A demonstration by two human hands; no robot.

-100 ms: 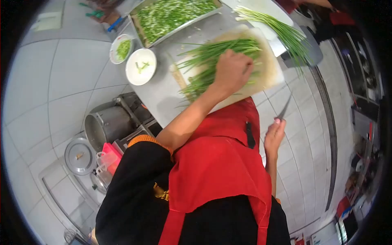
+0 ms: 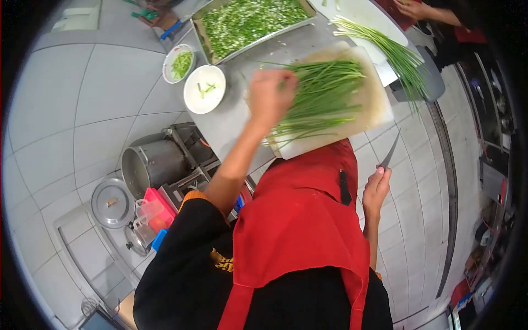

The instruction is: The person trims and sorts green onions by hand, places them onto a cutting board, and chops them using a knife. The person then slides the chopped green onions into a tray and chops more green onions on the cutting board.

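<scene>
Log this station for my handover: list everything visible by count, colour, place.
Rectangular metal tray: one, silver, top centre
Chopped greens: many, green, in tray
Round bowls: two, white, beside tray
Rectangular boards: at least two, white, centre and upper right
Long thin stalks: many, green, on centre board
Loose stalk bunch: one, green, upper right
Metal table: one, grey, under boards
Plastic bin: one, grey, right
Cylindrical metal pot: one, silver, left
Round metal lid: one, grey, below pot
Metal knife: one, grey, right
Background clutter: uncountable, mixed, edges
Colleague's hand: one, bare, top right
Bib apron: one, red, bottom centre
Left grip: one, bare, at stalks' left
Right grip: one, bare, holding knife
</scene>
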